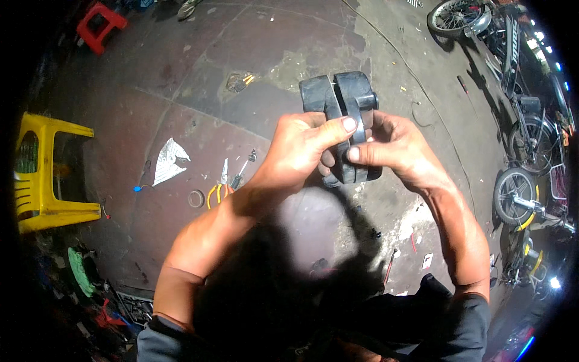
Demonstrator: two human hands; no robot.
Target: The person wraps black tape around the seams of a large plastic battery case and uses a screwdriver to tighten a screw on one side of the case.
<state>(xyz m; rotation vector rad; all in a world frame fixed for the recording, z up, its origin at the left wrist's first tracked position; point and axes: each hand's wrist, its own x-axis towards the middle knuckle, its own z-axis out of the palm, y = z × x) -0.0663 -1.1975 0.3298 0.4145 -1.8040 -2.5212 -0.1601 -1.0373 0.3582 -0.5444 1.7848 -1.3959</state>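
A yellow plastic stool point(47, 169) lies on its side at the left edge of the frame, its legs pointing toward the middle. Below it, in the lower left, a crumpled green object point(80, 271) sits among dark clutter too dim to make out. A red stool point(89, 37) stands in the upper left. Further in, left of centre, a torn white sheet point(169, 161) lies on the stained floor, then a roll of tape point(190, 199) and, just beside it, yellow-handled scissors point(224, 175), partly hidden by the left forearm. Slightly above the centre of the frame is a black casing point(356, 89), held up in both hands and tilted, with a narrow gap running lengthwise between its two parts. The left hand point(301, 145) grips it from the left, thumb stretched over the front across the gap, its fingers mostly hidden behind. The right hand point(395, 145) is closed around the right side, thumb pressed on the lower front. Right of centre, low in the frame, lie a thin red-handled tool point(390, 265) and a small white card point(427, 260). A long cable point(416, 75) curves down the right half, and parked motorbikes line the right edge, one showing a spoked front wheel point(452, 17) in the upper right.
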